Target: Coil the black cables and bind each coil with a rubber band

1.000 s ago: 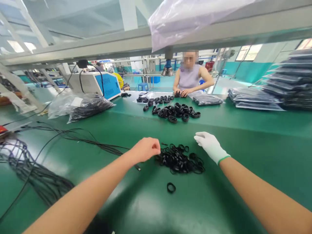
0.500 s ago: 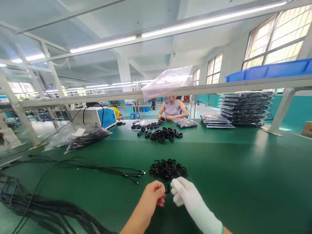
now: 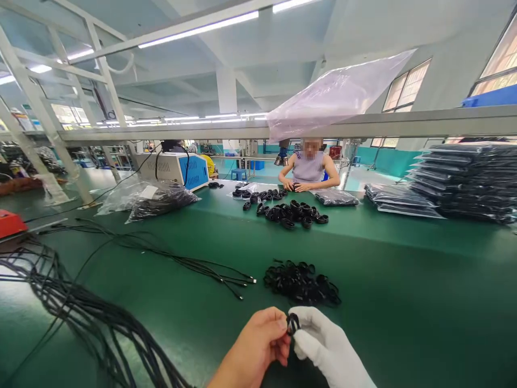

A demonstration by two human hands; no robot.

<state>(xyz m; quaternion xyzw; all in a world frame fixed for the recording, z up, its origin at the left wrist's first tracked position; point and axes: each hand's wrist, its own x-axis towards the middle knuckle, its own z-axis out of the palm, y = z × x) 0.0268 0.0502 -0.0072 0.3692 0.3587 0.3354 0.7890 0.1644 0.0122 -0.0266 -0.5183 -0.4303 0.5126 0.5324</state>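
Observation:
My bare left hand (image 3: 258,345) and my white-gloved right hand (image 3: 327,350) meet at the bottom middle of the head view. Both pinch one small black ring (image 3: 292,323) between their fingertips. Just beyond them a pile of black rings (image 3: 301,281) lies on the green table (image 3: 404,302). Thin black cables with plug ends (image 3: 210,272) reach in from the left, their tips stopping short of the pile.
A thick bundle of black cables (image 3: 76,312) lies at the near left. Across the table a person (image 3: 309,170) handles coiled black cables (image 3: 288,209). A blue-and-white machine (image 3: 177,170), bagged cables (image 3: 155,198) and stacked flat bags (image 3: 464,180) stand at the far side.
A second ago my hands were apart at the ring pile. They drew back toward me and came together on one ring. My view tilted up.

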